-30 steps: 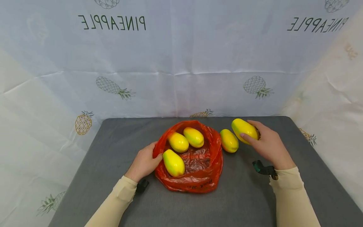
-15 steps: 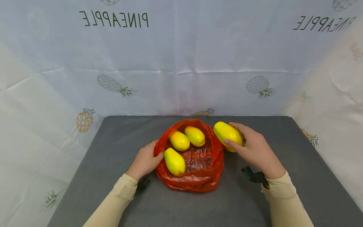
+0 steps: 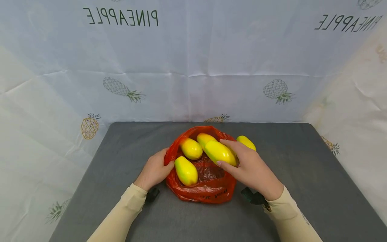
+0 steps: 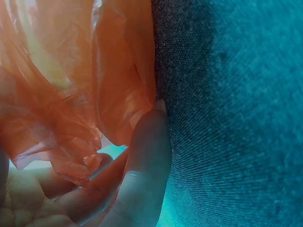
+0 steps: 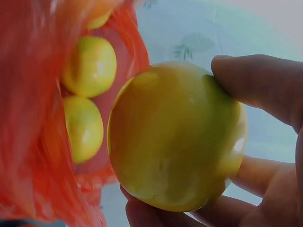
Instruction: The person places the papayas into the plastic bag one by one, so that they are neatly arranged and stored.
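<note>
1. The person's right hand [image 3: 251, 164] is clamped on a yellow fruit [image 3: 220, 153], thumb on the near side and fingers beyond, above the right part of the red bag [image 3: 202, 196].
2. The left hand [image 3: 154, 169] grips the bag's left rim, thumb and fingers together on the plastic.
3. Inside the bag lie three more: a near fruit [image 3: 186, 171], a middle fruit [image 3: 191, 149] and a far fruit [image 3: 205, 137]. The held one partly hides the far fruit; whether they touch cannot be told.
4. A spare fruit [image 3: 246, 142] is on the table [image 3: 317, 174], just right of the bag and partly behind the right hand.
5. The held fruit looks smooth and glossy, so a loose grip could let it slip and knock the far fruit.
6. The bag's right rim looks soft; a low wrist could fold it inward or drag it.
7. Were the left hand to slacken, the mouth could sag.
8. The right forearm or wrist might nudge the spare fruit, set so close by.
</note>
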A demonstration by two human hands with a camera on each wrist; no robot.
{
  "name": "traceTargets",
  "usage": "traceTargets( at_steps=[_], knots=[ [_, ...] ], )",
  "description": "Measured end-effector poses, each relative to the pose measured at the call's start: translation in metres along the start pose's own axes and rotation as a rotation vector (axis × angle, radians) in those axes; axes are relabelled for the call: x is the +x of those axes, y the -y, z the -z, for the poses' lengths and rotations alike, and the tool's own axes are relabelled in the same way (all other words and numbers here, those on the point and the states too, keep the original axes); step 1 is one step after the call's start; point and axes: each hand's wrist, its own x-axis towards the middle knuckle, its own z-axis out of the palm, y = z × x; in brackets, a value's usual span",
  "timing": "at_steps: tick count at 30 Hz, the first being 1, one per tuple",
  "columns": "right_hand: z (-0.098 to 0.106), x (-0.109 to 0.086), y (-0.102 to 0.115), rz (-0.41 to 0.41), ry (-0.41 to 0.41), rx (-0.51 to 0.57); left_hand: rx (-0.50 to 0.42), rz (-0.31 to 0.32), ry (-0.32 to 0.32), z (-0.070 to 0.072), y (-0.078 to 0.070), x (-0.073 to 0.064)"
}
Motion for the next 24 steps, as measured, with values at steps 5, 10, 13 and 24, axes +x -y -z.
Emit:
traceTargets(
  at_steps=[5,10,13,24],
  knots=[
    [-0.012,0.0,0.005,0.005,0.051,-0.001,0.002,0.0,0.005,0.0,-0.001,0.001],
    [-0.021,0.001,0.007,0.009,0.096,-0.004,0.002,0.003,0.015,0.0,-0.001,0.001],
    [-0.026,0.002,0.007,0.016,0.131,0.0,0.007,0.006,0.018,0.0,-0.002,0.001],
    [-0.034,0.004,0.009,0.027,0.218,-0.009,0.006,0.006,0.013,0.0,0.002,0.002]
  ],
)
